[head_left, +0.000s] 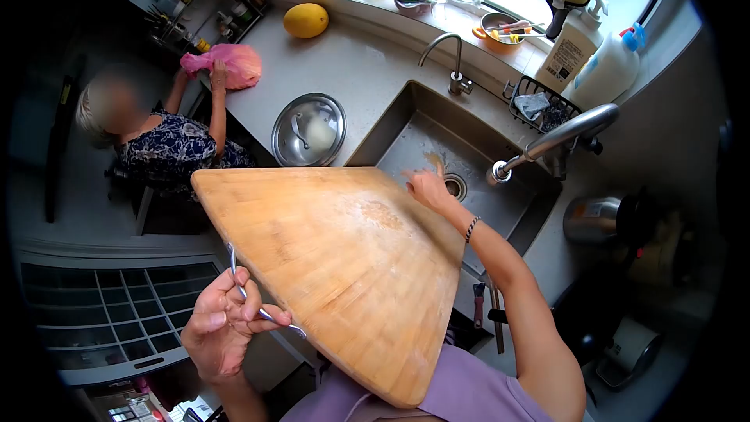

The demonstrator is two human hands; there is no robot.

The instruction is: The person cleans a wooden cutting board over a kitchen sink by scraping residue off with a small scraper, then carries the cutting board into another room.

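A large wooden cutting board (344, 266) is tilted in front of my body, with a pale, floury patch on its surface. My left hand (226, 320) is at the board's left edge, its fingers closed round a curved metal handle (254, 297) beside that edge. Over the steel sink (414, 137), near the drain, my right hand (430, 187) reaches past the board's far edge with its fingers partly spread and nothing visible in them. Whether it touches the sink or the board is unclear.
Another person (172, 141) stands at the left, both hands on a pink bag (238, 66). A lidded pan (309, 130) and a yellow fruit (305, 21) are on the counter. A faucet (562, 133) arches over the sink's right side; bottles (574, 47) stand behind.
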